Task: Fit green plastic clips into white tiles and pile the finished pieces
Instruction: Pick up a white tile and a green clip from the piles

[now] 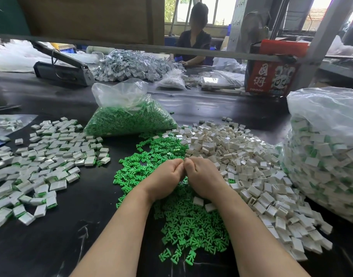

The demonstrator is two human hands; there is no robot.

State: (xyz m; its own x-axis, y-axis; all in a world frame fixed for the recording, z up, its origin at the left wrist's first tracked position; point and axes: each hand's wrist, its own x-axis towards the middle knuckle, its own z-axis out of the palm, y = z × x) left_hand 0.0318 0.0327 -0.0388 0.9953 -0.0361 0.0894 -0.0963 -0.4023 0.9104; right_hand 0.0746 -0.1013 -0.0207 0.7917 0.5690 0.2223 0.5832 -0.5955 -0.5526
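Workshop, black table [51,246], windows at back. Both hands meet at table centre over the loose green clips [191,220], fingertips touching each other. Left hand [163,179] fingers curled in, right hand [204,176] same, both pinching at smth small between the tips; can't tell what it is, hidden by the fingers.

Clips spread in a heap from under the forearms up toward the mid table. Right of that, touching it: big pile of empty white tiles [251,166], a few strays on top of the clips near the right wrist. Left side of table: spread of finished pieces [47,156], white w/ green edge showing, apart from the clip heap.

Behind the clips: clear bag of green clips [129,118], top open, lying on the table. Far right: large clear bag [327,152] full of white/green pieces, just beside the tile pile.

Back of table: red printed carton [271,76], heap of grey-white parts w/ strings [131,66], dark grey tool w/ lever arm [61,70] at left. Another person [193,39] in dark top sits across the far side. Grey metal frame bar [131,47] crosses the view horizontally.
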